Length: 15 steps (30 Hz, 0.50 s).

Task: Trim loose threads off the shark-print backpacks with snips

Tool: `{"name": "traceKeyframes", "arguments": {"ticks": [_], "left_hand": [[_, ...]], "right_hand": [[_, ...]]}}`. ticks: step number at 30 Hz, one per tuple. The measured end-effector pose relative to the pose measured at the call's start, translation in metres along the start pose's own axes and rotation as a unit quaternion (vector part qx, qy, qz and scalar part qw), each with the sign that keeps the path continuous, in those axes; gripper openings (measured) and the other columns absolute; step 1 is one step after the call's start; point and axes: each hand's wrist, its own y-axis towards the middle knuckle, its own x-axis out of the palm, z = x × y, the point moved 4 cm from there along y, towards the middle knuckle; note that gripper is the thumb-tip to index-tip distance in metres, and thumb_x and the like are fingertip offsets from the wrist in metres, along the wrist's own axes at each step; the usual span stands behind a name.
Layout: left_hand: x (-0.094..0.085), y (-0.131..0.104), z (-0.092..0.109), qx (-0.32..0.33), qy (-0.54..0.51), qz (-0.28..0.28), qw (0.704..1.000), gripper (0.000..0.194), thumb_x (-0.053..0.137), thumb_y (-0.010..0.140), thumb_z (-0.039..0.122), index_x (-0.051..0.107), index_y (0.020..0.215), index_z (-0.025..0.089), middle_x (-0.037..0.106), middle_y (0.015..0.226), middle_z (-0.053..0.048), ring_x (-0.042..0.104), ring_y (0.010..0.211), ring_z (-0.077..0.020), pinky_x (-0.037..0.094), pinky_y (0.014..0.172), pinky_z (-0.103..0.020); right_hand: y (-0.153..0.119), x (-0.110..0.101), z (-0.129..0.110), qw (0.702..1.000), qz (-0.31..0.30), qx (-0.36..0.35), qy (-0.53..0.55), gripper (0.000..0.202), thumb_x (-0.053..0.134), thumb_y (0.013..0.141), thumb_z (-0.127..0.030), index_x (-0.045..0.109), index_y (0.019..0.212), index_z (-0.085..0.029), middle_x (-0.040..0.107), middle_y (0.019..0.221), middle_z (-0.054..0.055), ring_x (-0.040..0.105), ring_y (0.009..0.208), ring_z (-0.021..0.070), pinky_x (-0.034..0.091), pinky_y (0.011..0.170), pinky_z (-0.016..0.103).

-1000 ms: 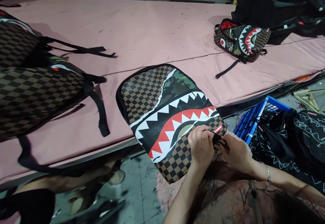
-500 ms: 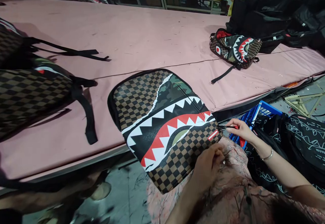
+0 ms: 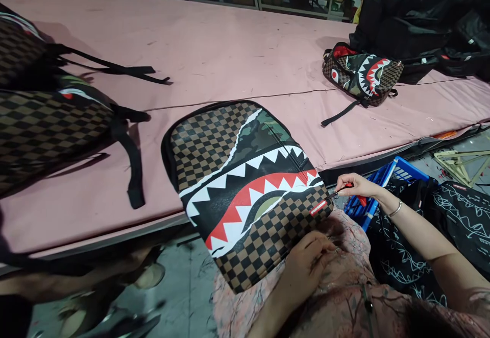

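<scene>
A checkered backpack (image 3: 248,190) with a red and white shark-mouth print lies tilted, its upper part on the pink table and its lower end over my lap. My right hand (image 3: 356,186) is closed around small scissors (image 3: 342,190) with red on the handles, their tip at the backpack's lower right corner beside the red label (image 3: 318,208). My left hand (image 3: 309,256) rests against the backpack's lower edge with its fingers curled; what they hold, if anything, is hidden.
Similar checkered bags (image 3: 49,134) with black straps lie at the left of the pink table (image 3: 214,47). A small shark-print bag (image 3: 362,75) and piled black bags (image 3: 413,26) are at the right. A blue crate (image 3: 409,169) stands below. Another person's foot (image 3: 151,275) shows under the table.
My right hand has moved slightly left with the scissors, closer to the backpack's corner. My left hand has shifted down and left along the edge. The view has shifted a little.
</scene>
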Motion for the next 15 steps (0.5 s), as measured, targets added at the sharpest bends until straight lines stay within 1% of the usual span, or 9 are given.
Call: {"name": "traceKeyframes", "arguments": {"ticks": [3, 6, 10, 15], "left_hand": [[0.0016, 0.0011, -0.0005, -0.001, 0.004, 0.003, 1.000, 0.014, 0.047, 0.084, 0.021, 0.061, 0.084, 0.020, 0.060, 0.088, -0.004, 0.057, 0.084, -0.0136, 0.047, 0.075, -0.025], [0.0010, 0.0013, -0.0021, -0.004, 0.004, 0.009, 1.000, 0.015, 0.046, 0.084, 0.020, 0.061, 0.083, 0.019, 0.061, 0.088, -0.005, 0.057, 0.084, -0.0133, 0.047, 0.076, -0.024], [0.0004, 0.0010, -0.0054, -0.010, 0.000, 0.013, 1.000, 0.016, 0.045, 0.084, 0.020, 0.061, 0.085, 0.018, 0.061, 0.089, -0.005, 0.057, 0.085, -0.0134, 0.047, 0.076, -0.025], [0.0020, 0.0014, -0.0080, -0.012, -0.002, 0.017, 1.000, 0.016, 0.045, 0.085, 0.021, 0.061, 0.083, 0.018, 0.061, 0.089, -0.005, 0.057, 0.085, -0.0135, 0.047, 0.076, -0.025]], "right_hand": [[0.0050, -0.0017, -0.0030, 0.999, -0.018, -0.016, -0.024, 0.025, 0.071, 0.067, -0.031, 0.060, 0.075, -0.010, 0.060, 0.072, 0.001, 0.052, 0.061, 0.0079, 0.040, 0.060, 0.021], [0.0061, -0.0053, -0.0041, 0.999, -0.010, -0.026, -0.038, 0.024, 0.070, 0.067, -0.031, 0.060, 0.074, -0.011, 0.059, 0.070, 0.000, 0.051, 0.062, 0.0084, 0.040, 0.060, 0.021], [0.0037, -0.0091, -0.0025, 1.000, -0.008, -0.011, -0.027, 0.025, 0.070, 0.067, -0.033, 0.060, 0.076, -0.011, 0.058, 0.068, -0.001, 0.051, 0.061, 0.0085, 0.040, 0.059, 0.021], [0.0058, -0.0068, -0.0031, 0.999, -0.029, 0.003, -0.017, 0.028, 0.071, 0.065, -0.035, 0.060, 0.074, -0.012, 0.057, 0.066, -0.001, 0.051, 0.058, 0.0087, 0.041, 0.058, 0.022]]}}
